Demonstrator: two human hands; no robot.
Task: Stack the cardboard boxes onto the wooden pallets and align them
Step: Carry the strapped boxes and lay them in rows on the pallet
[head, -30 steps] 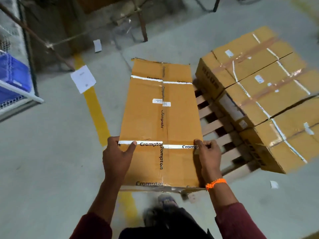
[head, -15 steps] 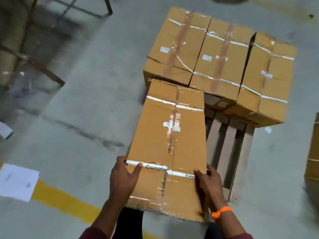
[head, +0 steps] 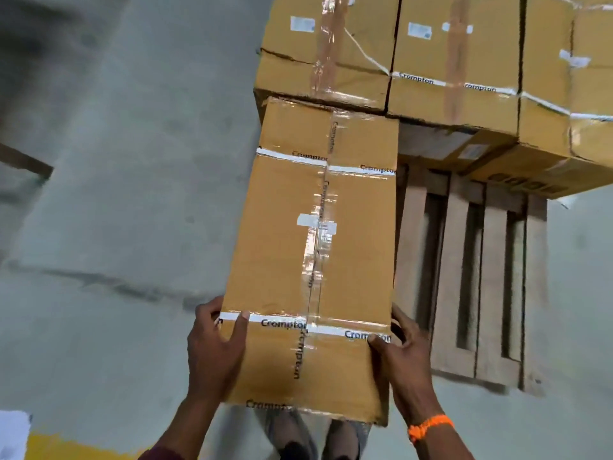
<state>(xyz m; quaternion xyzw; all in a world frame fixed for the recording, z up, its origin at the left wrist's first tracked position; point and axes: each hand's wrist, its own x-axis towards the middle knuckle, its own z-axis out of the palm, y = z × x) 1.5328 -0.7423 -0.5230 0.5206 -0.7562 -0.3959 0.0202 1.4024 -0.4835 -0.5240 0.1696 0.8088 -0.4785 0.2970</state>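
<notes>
Holding the cardboard box [head: 311, 254] at its near end, I had the left hand [head: 215, 346] clasped over its left edge, thumb lying across the white tape band. The right hand [head: 404, 356] gripped the right edge likewise, fingers down the side. The box's long axis ran straight away from me, so nearly all its length lay beyond the grip, and its far end reached the row of stacked boxes [head: 431, 61] at the far side of the wooden pallet [head: 464, 277]. I could not tell whether it touched them or rested on the slats. It sat over the pallet's left edge, with bare slats just to its right, nearer the right hand. I judged the next move to be lowering it and pushing it forward to square it against that row. Every box was taped closed, contents unseen; 3 showed in the row.
</notes>
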